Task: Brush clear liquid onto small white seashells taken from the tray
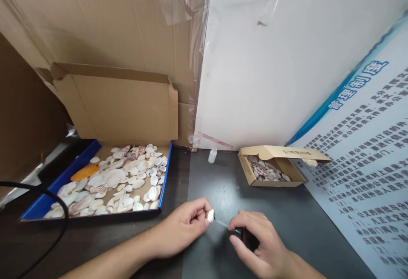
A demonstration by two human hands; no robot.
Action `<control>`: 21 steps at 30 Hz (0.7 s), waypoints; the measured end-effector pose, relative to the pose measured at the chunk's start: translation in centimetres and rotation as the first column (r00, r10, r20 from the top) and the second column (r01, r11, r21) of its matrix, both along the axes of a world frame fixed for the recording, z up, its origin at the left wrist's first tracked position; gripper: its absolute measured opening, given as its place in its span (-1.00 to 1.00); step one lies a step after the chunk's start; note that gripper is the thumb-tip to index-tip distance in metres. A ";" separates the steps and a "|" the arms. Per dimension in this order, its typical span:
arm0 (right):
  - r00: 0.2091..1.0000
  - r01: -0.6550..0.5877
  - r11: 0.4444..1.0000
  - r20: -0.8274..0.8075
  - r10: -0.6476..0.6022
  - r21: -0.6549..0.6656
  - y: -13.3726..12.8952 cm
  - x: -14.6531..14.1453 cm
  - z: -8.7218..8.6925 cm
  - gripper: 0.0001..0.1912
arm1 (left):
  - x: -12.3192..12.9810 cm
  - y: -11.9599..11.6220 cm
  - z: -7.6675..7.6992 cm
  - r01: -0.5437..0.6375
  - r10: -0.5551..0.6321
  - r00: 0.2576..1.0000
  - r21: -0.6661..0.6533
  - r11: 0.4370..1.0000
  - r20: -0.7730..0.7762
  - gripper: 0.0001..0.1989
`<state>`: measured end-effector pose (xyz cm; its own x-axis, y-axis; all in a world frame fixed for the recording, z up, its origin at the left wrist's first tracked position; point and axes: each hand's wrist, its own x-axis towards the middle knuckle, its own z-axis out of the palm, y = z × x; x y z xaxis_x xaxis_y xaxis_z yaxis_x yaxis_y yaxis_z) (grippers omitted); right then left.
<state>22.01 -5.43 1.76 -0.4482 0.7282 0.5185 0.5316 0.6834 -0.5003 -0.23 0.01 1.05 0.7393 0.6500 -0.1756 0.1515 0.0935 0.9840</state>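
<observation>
My left hand [188,226] pinches a small white shell [211,215] between thumb and fingers, above the dark table. My right hand [259,238] grips the black handle [237,232] of a small applicator brush; the far end of the handle is hidden in the palm. From it a thin pale stem [221,223] points left, its dark tip at the shell's right side. Whether tip and shell touch, I cannot tell. Behind the hands, a small translucent bottle [212,155] stands on the table near the wall.
At the left, an open blue-edged box [162,181] holds many shells and an orange piece [84,172]. A smaller cardboard box [277,183] with shells stands at the back right, lid raised. A black cable [65,211] loops at far left. White and printed panels border the table.
</observation>
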 end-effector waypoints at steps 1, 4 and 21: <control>1.000 -0.004 1.000 -0.012 0.004 0.008 0.0 0.0 0.0 -0.88 | 0.0 0.0 0.0 0.003 -0.003 1.000 -0.002 1.000 -0.003 -0.70; 0.999 -0.021 0.999 -0.046 0.022 0.038 -0.1 0.1 -0.1 -0.83 | 0.0 0.0 0.0 0.000 0.000 1.000 -0.011 1.000 -0.008 -0.70; 0.995 0.103 0.995 -0.005 -0.103 0.005 0.2 0.3 -0.5 -0.90 | -0.1 0.0 -0.4 -0.002 0.002 1.000 -0.036 0.999 0.023 -0.62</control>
